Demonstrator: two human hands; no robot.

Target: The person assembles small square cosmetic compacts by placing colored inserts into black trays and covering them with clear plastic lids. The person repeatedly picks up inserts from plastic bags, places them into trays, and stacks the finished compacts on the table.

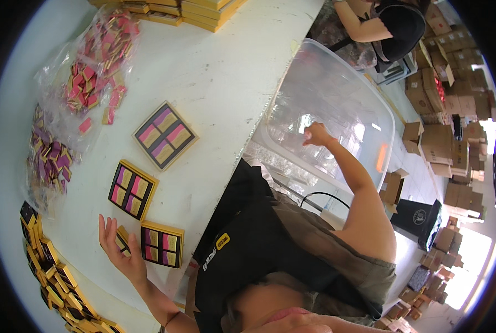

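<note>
My left hand (125,256) is at the lower left of the table, fingers stretched out and apart. A small black-and-yellow box (122,238) shows between its fingers and thumb, partly hidden; whether they touch is unclear. Just right of it lies a square yellow box (162,224) with four dark compartments of pink and purple pieces. A similar filled box (142,216) lies beyond it. Farther off, a third filled box (138,137) has a paler rim. My right hand (317,135), fingers curled together, is over a translucent plastic bin (389,119) of clear plastic pieces; anything it holds cannot be made out.
Clear bags hold pink pieces (84,86) and purple pieces (51,158) at the table's left. Black-and-yellow boxes (54,277) pile up at lower left; yellow boxes (206,14) stack at the far edge. Another person (400,30) sits beyond the bin. Cartons (434,141) stand right.
</note>
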